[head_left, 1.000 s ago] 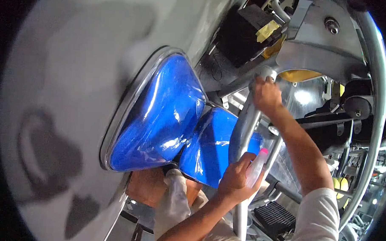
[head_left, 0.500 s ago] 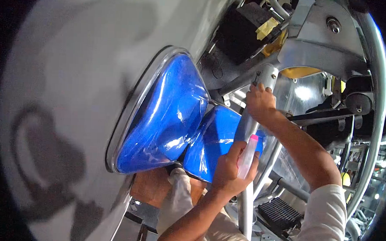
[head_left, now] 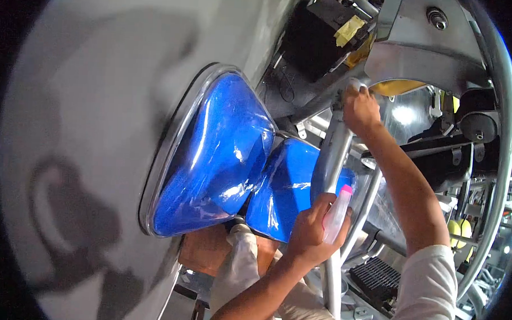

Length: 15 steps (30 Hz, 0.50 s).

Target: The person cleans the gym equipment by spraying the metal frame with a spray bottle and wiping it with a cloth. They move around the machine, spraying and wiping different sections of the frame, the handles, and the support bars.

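Note:
My left hand (head_left: 311, 232) is wrapped round a translucent bottle (head_left: 335, 220) with a pink cap, beside a silver metal tube (head_left: 338, 151). Higher up, my right hand (head_left: 362, 112) has its fingers bent together against the upper end of that tube; anything between the fingertips is too small to make out. Left of the tube are two blue seat pads (head_left: 217, 153) (head_left: 286, 181) under shiny clear plastic.
A large grey panel (head_left: 100, 98) fills the left side. Curved metal tubing (head_left: 500, 185) runs down the right. Yellow tape (head_left: 349, 31) sticks to a black part at the top. Below the seats are a brown box (head_left: 205, 251) and my legs (head_left: 238, 258).
My right hand has moved up and slightly right along the tube. My left hand, still round the bottle, has shifted slightly right and down in view.

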Motion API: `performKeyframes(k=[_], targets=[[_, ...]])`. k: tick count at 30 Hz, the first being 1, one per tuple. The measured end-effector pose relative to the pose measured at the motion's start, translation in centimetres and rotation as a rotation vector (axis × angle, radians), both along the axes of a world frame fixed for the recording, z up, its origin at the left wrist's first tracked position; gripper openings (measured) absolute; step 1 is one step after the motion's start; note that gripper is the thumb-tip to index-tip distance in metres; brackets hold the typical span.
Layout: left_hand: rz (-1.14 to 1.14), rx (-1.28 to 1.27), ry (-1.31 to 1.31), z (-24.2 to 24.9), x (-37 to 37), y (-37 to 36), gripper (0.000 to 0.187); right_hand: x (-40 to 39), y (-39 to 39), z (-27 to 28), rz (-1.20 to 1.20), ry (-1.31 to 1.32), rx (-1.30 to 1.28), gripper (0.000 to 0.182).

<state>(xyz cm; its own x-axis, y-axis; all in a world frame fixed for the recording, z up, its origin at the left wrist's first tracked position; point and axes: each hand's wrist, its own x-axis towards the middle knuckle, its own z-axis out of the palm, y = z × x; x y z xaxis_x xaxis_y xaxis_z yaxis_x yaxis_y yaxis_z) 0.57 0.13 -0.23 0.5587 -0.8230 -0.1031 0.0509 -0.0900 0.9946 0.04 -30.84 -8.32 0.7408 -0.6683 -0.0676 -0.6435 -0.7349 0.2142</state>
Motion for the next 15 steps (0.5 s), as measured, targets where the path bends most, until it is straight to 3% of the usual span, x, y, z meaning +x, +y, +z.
performKeyframes(k=[3, 6, 9, 15], targets=[[0.024, 0.004, 0.011, 0.0, 0.4, 0.0, 0.029, 0.0, 3.8, 3.5, 0.206, 0.229, -0.006, 0.026], [0.051, -0.009, -0.003, -0.3, 0.7, -0.1, 0.030, 1.5, 1.0, 2.1, 0.169, 0.240, -0.030, 0.026], [0.050, 0.004, -0.010, -0.4, 0.7, -0.2, 0.030, 2.9, -1.3, 0.5, 0.209, 0.141, -0.251, 0.026], [0.061, 0.087, 0.049, 0.7, 1.8, 1.1, 0.026, 6.5, -2.0, -0.7, -0.024, 0.285, -0.269, 0.025]])
